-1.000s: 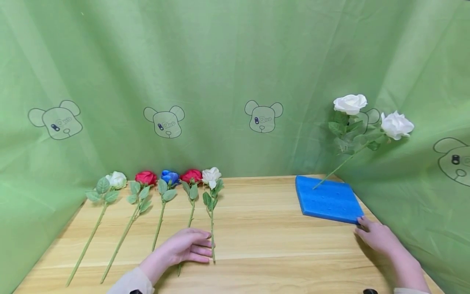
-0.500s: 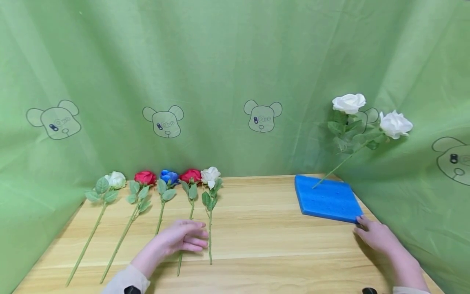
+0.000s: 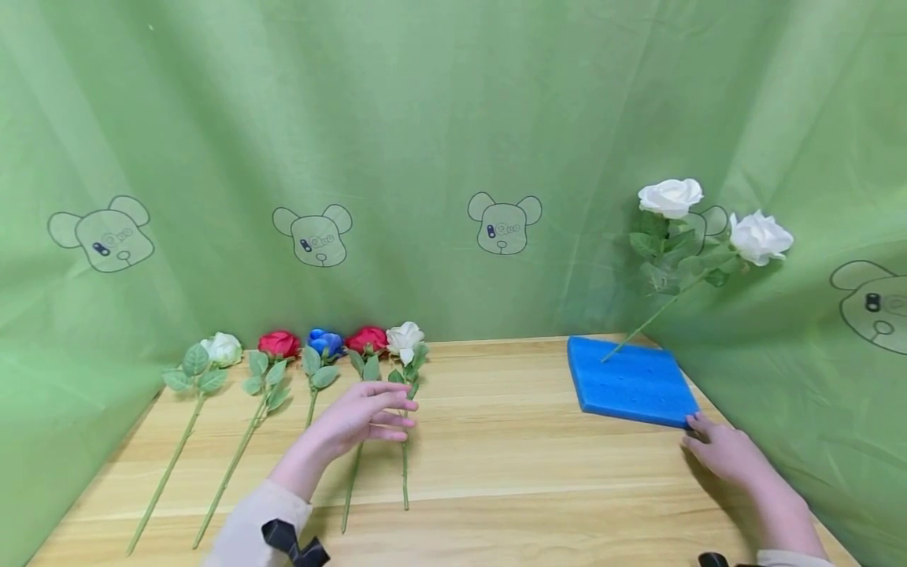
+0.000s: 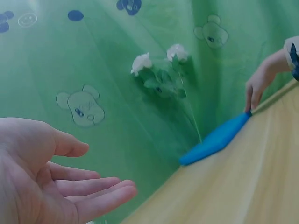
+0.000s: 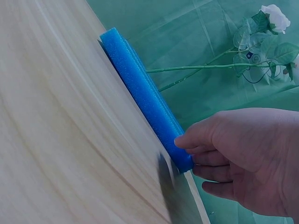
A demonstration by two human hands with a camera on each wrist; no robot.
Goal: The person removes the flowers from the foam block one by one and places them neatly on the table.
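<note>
My left hand (image 3: 368,417) hovers over the stems of a red rose (image 3: 367,340) and a white rose (image 3: 406,342) at the right end of a row of roses. In the left wrist view its fingers (image 4: 93,191) are extended, with nothing between them and the thumb. At the far right, my right hand (image 3: 730,453) pinches the near corner of a blue foam block (image 3: 638,386). The right wrist view shows the thumb (image 5: 191,135) against the side of the foam. Two white roses (image 3: 670,198) stand in the block, leaning to the right.
Farther left lie a blue rose (image 3: 325,343), another red rose (image 3: 279,345) and a pale white rose (image 3: 223,349), stems toward me. Green curtain (image 3: 453,118) with bear outlines closes off the back and sides of the wooden table (image 3: 510,472).
My left hand draws back from the white rose's lower stem, then moves forward, higher along the stems. The right hand stays on the foam corner.
</note>
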